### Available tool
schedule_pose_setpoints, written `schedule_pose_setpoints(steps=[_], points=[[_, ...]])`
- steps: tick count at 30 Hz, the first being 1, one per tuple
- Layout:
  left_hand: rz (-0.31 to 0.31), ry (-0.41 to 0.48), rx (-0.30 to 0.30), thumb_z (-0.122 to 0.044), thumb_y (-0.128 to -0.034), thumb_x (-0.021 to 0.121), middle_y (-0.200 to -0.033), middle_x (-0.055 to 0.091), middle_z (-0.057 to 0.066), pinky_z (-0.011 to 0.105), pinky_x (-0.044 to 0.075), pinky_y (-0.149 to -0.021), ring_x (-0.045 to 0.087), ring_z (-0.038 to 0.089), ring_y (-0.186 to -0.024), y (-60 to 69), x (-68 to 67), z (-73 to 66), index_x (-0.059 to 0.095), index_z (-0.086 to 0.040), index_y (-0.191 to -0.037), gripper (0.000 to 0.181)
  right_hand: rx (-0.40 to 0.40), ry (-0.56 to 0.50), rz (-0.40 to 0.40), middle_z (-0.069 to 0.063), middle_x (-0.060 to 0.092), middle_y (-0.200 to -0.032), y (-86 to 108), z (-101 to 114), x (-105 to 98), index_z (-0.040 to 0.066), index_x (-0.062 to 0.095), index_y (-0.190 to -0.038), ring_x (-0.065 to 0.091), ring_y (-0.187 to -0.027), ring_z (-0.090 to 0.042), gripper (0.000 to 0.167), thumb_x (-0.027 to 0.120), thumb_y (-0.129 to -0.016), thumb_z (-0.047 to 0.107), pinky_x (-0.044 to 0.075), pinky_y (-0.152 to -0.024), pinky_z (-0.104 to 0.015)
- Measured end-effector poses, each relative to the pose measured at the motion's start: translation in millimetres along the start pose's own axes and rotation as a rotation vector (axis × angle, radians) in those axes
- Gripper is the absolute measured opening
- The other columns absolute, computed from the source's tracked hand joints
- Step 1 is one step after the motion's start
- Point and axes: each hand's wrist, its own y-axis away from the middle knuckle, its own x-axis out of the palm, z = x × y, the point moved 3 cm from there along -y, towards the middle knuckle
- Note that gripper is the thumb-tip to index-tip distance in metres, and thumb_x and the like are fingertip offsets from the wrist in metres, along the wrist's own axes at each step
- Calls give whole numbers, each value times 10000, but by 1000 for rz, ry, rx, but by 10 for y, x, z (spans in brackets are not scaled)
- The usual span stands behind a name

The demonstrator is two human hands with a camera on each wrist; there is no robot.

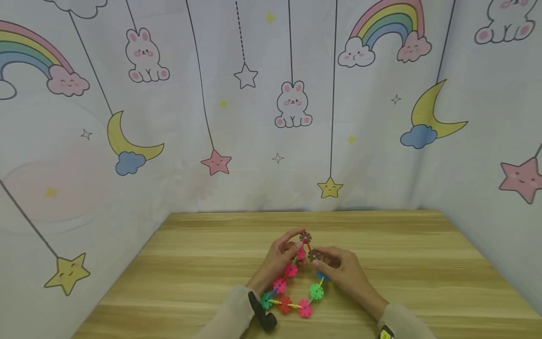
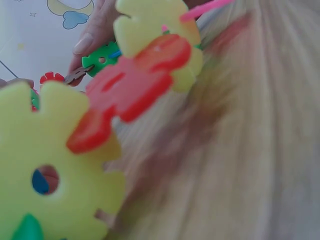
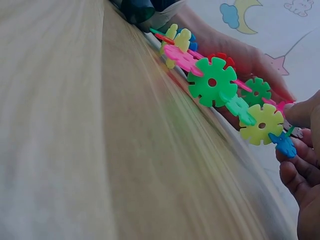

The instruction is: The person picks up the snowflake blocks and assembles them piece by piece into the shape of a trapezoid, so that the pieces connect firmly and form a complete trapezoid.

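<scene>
A chain of plastic snowflake building discs (image 1: 305,308) in several colours hangs between my two hands, bent into a rough loop above the table. My left hand (image 1: 277,256) pinches its far left end near a brown disc (image 1: 305,238). Close by, my right hand (image 1: 345,272) grips another brown disc (image 1: 314,255) between thumb and fingers. A small red disc (image 1: 309,246) shows edge-on between the two brown ones. In the right wrist view, the right thumb and fingers (image 3: 300,160) hold the chain beside a blue disc (image 3: 285,145). Yellow discs (image 2: 50,155) fill the left wrist view's near side.
The wood-grain table (image 1: 190,263) lies under both hands. A white cloth (image 1: 254,122) printed with rabbits, stars, moons and rainbows hangs behind and at the sides. A black strap (image 1: 263,313) crosses the left sleeve.
</scene>
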Motion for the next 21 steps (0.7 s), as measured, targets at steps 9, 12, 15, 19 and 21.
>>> schedule_pose_setpoints(steps=[9, 12, 15, 19, 21], points=[[1, -23, -17, -319, -1126, 578, -1244, 753, 229, 428, 535, -1130, 707, 108, -1066, -1, -4, -38, 539, -309, -1570, 446, -10, -30, -46, -10, 760, -962, 14, 36, 13, 26, 762, -1298, 668, -818, -22, 378, 804, -978, 224, 592, -759, -225], [4, 6, -16, -307, -1119, 596, -1276, 742, 244, 337, 552, -1061, 712, 98, -1072, -8, -7, -51, 547, -281, -1569, 453, -22, -37, -67, -9, 763, -966, 12, 45, 23, 4, 755, -1300, 670, -825, -20, 389, 800, -981, 222, 596, -763, -223], [11, 19, -7, -285, -1115, 603, -1308, 720, 276, 274, 548, -1003, 709, 79, -1072, -18, -6, -57, 543, -251, -1575, 465, -33, -33, -79, -9, 764, -969, 3, 48, 26, -6, 751, -1300, 670, -830, -15, 381, 794, -984, 204, 600, -769, -222], [4, -11, -1, -277, -1107, 615, -1260, 739, 271, 283, 575, -961, 726, 96, -1054, -19, -13, -78, 543, -252, -1571, 470, -5, -13, -70, -21, 774, -982, -34, 26, -5, 11, 745, -1318, 670, -817, -20, 365, 778, -996, 179, 592, -758, -226], [-5, -36, -7, -275, -1100, 630, -1185, 762, 263, 329, 612, -932, 752, 151, -1013, -8, -26, -96, 545, -240, -1555, 464, 23, -6, -57, -31, 787, -997, -79, 12, -49, 38, 730, -1351, 688, -819, -35, 367, 760, -1011, 173, 586, -757, -226]])
